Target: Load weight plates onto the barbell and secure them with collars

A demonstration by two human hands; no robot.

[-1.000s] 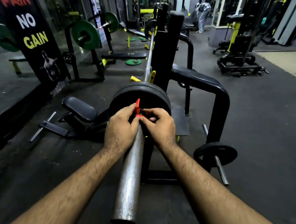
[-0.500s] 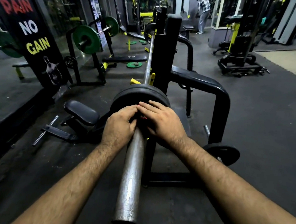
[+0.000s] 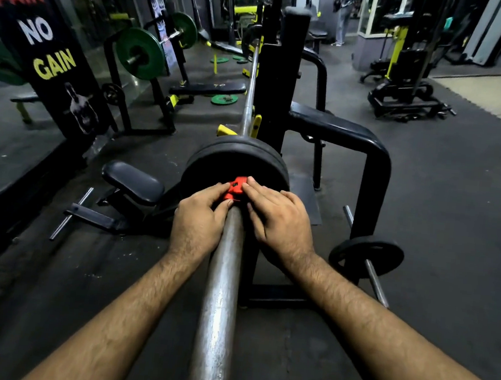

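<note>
A steel barbell (image 3: 218, 303) runs away from me, resting on a black rack (image 3: 279, 79). Black weight plates (image 3: 237, 155) sit on its near sleeve. A red collar (image 3: 234, 188) is around the sleeve, right against the outer plate. My left hand (image 3: 198, 224) grips the collar from the left with fingertips on it. From the right, my right hand (image 3: 280, 220) presses its fingers on the collar's top and side. Most of the collar is hidden under my fingers.
A small black plate (image 3: 366, 256) hangs on a storage peg at the rack's right. A padded seat (image 3: 133, 183) stands low on the left. Green plates (image 3: 140, 53) sit on another rack at the far left, more lie on the floor. A person (image 3: 344, 12) stands far back.
The red collar's lever stood up a second ago, then my hands covered it. Now the collar lies flat against the plate, and my fingers have shifted back to expose its top.
</note>
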